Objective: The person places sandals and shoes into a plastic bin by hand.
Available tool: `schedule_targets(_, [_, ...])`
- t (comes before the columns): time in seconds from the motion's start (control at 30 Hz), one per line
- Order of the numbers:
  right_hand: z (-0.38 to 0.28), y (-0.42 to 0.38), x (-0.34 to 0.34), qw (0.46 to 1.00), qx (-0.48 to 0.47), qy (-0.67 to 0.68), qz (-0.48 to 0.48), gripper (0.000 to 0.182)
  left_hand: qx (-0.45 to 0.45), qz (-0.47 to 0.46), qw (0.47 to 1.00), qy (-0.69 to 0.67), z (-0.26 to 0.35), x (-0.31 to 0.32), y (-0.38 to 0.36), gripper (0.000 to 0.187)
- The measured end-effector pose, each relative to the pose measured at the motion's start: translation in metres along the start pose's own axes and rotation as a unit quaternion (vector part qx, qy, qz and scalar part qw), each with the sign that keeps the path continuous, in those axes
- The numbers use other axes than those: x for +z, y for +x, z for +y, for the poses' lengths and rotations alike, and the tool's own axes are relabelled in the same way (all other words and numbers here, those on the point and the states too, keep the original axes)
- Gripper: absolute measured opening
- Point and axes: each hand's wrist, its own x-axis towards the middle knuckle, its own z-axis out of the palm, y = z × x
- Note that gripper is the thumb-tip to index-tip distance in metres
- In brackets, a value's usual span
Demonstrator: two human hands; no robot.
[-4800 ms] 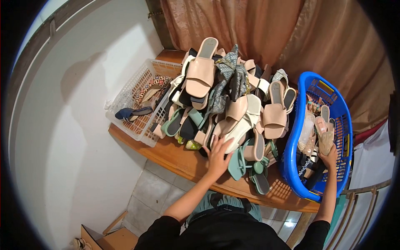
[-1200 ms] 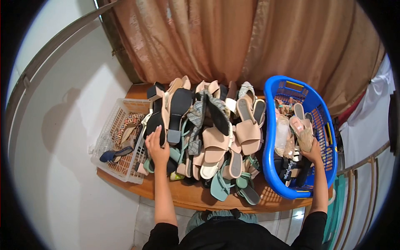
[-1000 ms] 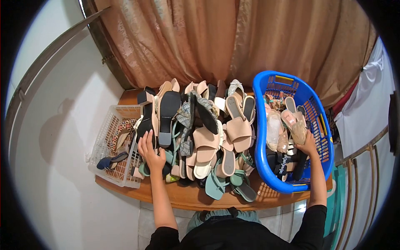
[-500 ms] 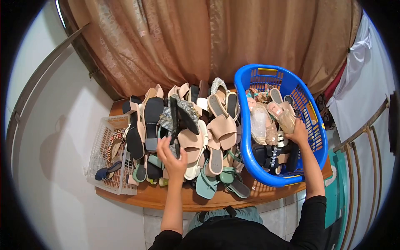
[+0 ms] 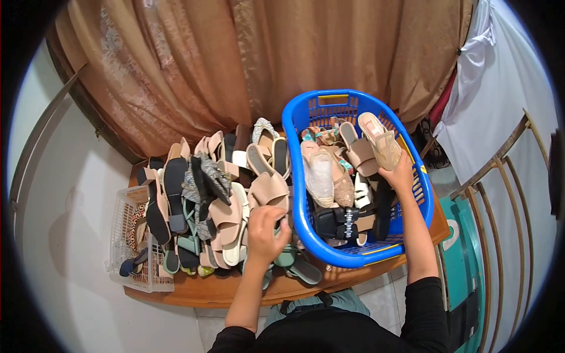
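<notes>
Pink-insoled beige shoe (image 5: pixel 385 150) in my right fingers (image 5: pixel 404 162)! Bright blue basket (image 5: pixel 341 257), yellow-edged handle (image 5: pixel 333 96), toward the right edge of the orange-brown tabletop (image 5: pixel 203 295); green sandal (image 5: pixel 286 257) near the front; at the left edge, whitish crate (image 5: pixel 158 273), navy shoe (image 5: pixel 130 267), red-and-black geometric print (image 5: pixel 134 229)!

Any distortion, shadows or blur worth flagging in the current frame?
Head view: fisheye look, blackened corners, front edge of the table appearing curved; head view: soft shadow on the white wall; head view: left hand perhaps slightly blurred, while the shoes in the blue basket read fairly clearly.
</notes>
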Motion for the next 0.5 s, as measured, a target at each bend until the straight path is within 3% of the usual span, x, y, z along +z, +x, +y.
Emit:
schedule_targets(0.13, [-0.002,-0.003,-0.002,1.000,0.008,0.016,-0.002,0.094,0.036,-0.204,0.972,-0.109,0.031,0.049,0.006,0.019])
schedule_targets(0.17, [-0.008,-0.005,-0.004,0.997,0.054,-0.047,-0.037,0.092,0.032,-0.237,0.964,-0.118,0.034,0.064,0.002,0.016])
schedule_targets(0.2, [-0.009,-0.006,-0.005,0.986,0.100,-0.109,-0.071,0.090,0.041,-0.300,0.952,-0.049,0.040,0.071,-0.001,0.017])
schedule_targets(0.27, [-0.002,-0.007,0.002,0.986,0.075,-0.138,-0.063,0.088,0.010,-0.442,0.893,0.079,0.045,0.079,0.000,0.020])
schedule_targets(0.33, [-0.018,-0.009,-0.005,0.992,-0.038,-0.118,-0.010,0.085,-0.013,-0.406,0.912,0.048,0.047,0.080,0.000,0.019])
schedule_targets(0.4, [-0.027,-0.011,-0.005,0.985,-0.134,-0.032,-0.108,0.080,-0.042,-0.367,0.929,0.018,0.044,0.080,-0.001,0.018])
schedule_targets(0.43, [-0.037,-0.011,-0.009,0.950,-0.197,0.024,-0.243,0.076,-0.023,-0.324,0.946,-0.009,0.040,0.082,0.000,0.018])
schedule_targets(0.47, [-0.046,-0.022,-0.014,0.908,-0.266,0.066,-0.316,0.073,-0.004,-0.281,0.959,-0.036,0.036,0.083,0.001,0.018])
schedule_targets(0.5, [-0.048,-0.031,-0.005,0.845,-0.369,0.109,-0.372,0.078,-0.046,-0.279,0.957,-0.068,0.035,0.084,0.005,0.019])
